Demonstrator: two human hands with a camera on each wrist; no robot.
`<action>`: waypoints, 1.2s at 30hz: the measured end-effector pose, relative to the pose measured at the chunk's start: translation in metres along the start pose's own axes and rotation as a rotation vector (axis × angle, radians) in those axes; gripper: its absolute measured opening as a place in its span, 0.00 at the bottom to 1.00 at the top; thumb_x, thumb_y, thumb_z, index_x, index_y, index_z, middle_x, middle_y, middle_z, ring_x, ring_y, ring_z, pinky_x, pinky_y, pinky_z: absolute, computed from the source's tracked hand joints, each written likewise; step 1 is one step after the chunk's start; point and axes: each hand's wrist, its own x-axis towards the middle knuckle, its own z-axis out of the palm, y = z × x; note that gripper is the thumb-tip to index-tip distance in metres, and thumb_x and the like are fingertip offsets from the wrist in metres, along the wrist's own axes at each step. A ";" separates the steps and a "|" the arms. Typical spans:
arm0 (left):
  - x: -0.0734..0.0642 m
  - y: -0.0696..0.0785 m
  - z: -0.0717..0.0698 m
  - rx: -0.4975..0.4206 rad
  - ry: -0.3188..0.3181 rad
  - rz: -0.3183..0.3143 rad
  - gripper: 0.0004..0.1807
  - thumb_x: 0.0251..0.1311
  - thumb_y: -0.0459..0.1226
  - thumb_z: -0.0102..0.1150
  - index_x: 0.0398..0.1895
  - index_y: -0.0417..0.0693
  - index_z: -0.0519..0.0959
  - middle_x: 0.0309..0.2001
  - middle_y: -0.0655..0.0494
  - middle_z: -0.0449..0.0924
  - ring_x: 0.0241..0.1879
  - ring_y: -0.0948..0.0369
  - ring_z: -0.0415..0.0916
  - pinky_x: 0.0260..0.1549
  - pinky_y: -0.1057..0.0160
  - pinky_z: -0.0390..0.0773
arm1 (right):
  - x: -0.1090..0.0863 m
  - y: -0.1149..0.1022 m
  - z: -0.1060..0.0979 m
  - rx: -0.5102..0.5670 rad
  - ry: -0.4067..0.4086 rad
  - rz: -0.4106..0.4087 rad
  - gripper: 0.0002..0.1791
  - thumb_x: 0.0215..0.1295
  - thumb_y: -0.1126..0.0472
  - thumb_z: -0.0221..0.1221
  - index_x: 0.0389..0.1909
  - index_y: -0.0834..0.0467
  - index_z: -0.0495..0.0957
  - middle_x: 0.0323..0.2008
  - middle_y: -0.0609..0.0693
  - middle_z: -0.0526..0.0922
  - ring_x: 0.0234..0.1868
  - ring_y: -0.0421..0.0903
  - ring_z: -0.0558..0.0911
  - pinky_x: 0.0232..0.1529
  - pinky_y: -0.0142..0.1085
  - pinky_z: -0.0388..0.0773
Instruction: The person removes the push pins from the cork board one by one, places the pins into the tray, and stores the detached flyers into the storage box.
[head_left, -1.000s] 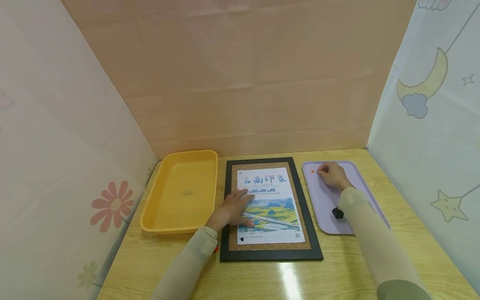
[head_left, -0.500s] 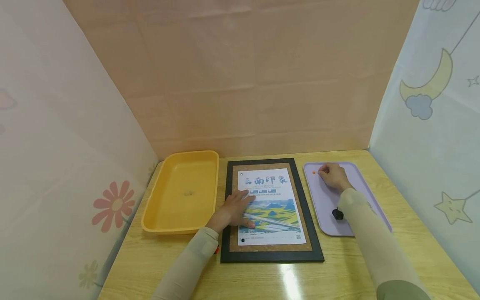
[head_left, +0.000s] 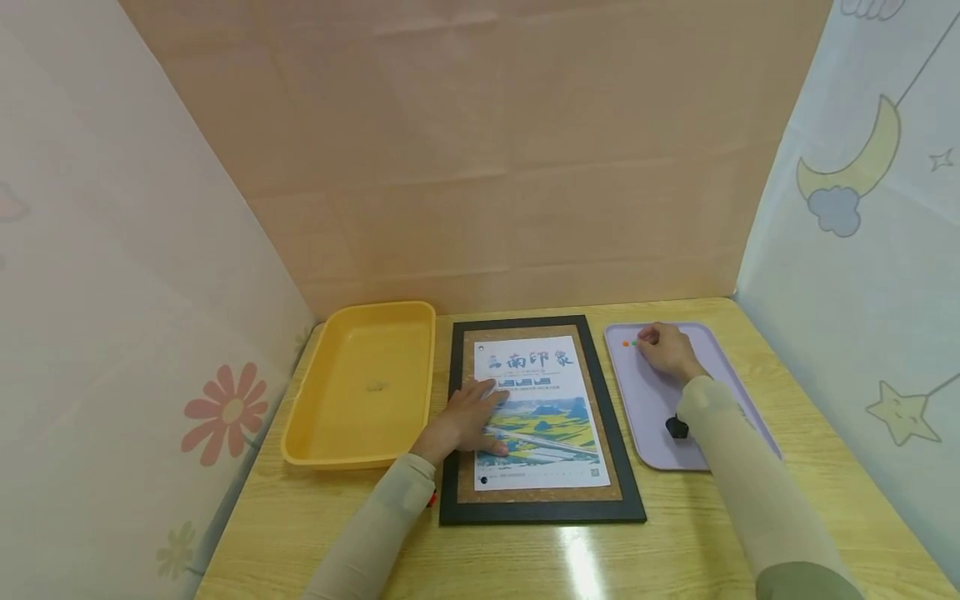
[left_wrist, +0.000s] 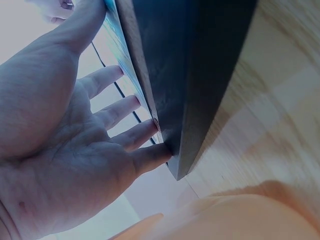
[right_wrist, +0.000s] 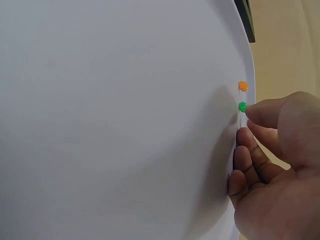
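My left hand (head_left: 465,417) lies with straight, spread fingers on a printed paper sheet (head_left: 536,367). Beneath the sheet is a cork board with a black frame (head_left: 543,511). In the left wrist view, the little fingertip meets the black frame edge (left_wrist: 180,145). My right hand (head_left: 667,350) is over the far end of a lilac tray (head_left: 648,400), fingers curled. Its thumb tip touches a green round tack (right_wrist: 243,107); whether thumb and index finger pinch it cannot be told. An orange round tack (right_wrist: 243,86) lies just beside the green one.
A yellow tray (head_left: 367,358) stands left of the board. Small round spots mark the sheet's left corners, white above and black (head_left: 483,480) below. A black object (head_left: 677,427) shows beside the right wrist, and a red one (head_left: 432,499) by the left.
The green tack now shows beside the right fingertips in the head view; before, it could not be seen there. The right hand has barely shifted, and the left hand stays on the sheet.
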 end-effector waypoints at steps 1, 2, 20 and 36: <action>0.000 0.000 0.000 0.001 0.000 0.002 0.55 0.63 0.54 0.83 0.89 0.55 0.65 0.94 0.46 0.52 0.93 0.38 0.45 0.91 0.32 0.51 | 0.000 0.000 0.000 0.003 -0.005 0.004 0.22 0.85 0.57 0.54 0.67 0.70 0.77 0.62 0.74 0.83 0.61 0.69 0.83 0.63 0.62 0.82; -0.001 0.000 -0.001 0.003 0.000 0.003 0.55 0.64 0.54 0.83 0.89 0.55 0.65 0.94 0.46 0.52 0.93 0.38 0.45 0.91 0.32 0.50 | -0.001 -0.001 -0.001 0.005 -0.009 0.009 0.23 0.85 0.57 0.54 0.68 0.70 0.76 0.63 0.74 0.82 0.62 0.69 0.83 0.64 0.62 0.82; -0.006 0.003 -0.006 0.018 -0.001 0.009 0.55 0.63 0.55 0.83 0.89 0.55 0.65 0.93 0.45 0.53 0.93 0.36 0.45 0.91 0.33 0.51 | -0.029 -0.021 -0.013 -0.008 0.002 -0.105 0.28 0.86 0.57 0.58 0.76 0.71 0.72 0.75 0.77 0.74 0.74 0.76 0.74 0.74 0.72 0.74; -0.008 0.005 -0.008 0.041 0.003 0.015 0.55 0.62 0.57 0.83 0.89 0.55 0.66 0.93 0.44 0.55 0.93 0.36 0.47 0.91 0.34 0.53 | -0.092 -0.087 0.003 0.005 0.022 -0.401 0.22 0.84 0.59 0.64 0.70 0.66 0.79 0.74 0.70 0.79 0.78 0.74 0.74 0.77 0.75 0.70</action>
